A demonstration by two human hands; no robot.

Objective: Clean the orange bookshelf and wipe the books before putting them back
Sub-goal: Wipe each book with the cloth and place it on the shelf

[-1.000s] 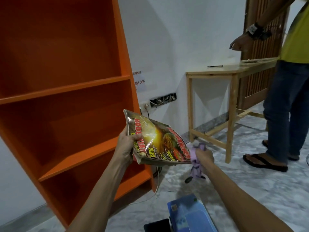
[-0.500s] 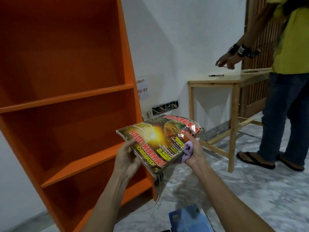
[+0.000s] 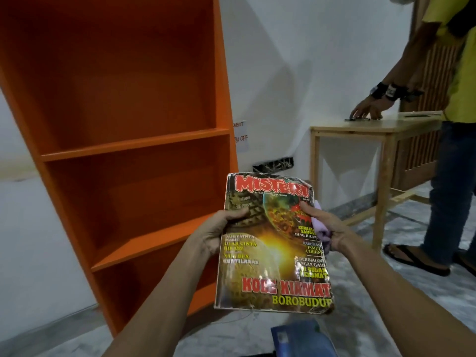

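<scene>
I hold a worn magazine (image 3: 273, 256) with a glossy "MISTERI" cover upright in front of me, cover facing me. My left hand (image 3: 219, 231) grips its left edge, thumb on the cover. My right hand (image 3: 327, 228) grips the right edge with the thumb on the cover, and a lilac cloth (image 3: 320, 231) is bunched between that hand and the magazine. The orange bookshelf (image 3: 128, 145) stands to the left against the white wall, and none of its visible shelves holds anything.
A blue book (image 3: 301, 338) lies on the marble floor just below the magazine. A light wooden table (image 3: 373, 127) stands at the right by the wall. Beside it stands a person in a yellow shirt (image 3: 461, 73) and sandals, hands on the tabletop.
The magazine has turned from tilted and sideways to upright with its cover facing me. My right hand with the cloth moved from its lower corner to its right edge. The other person's hands lowered to the table.
</scene>
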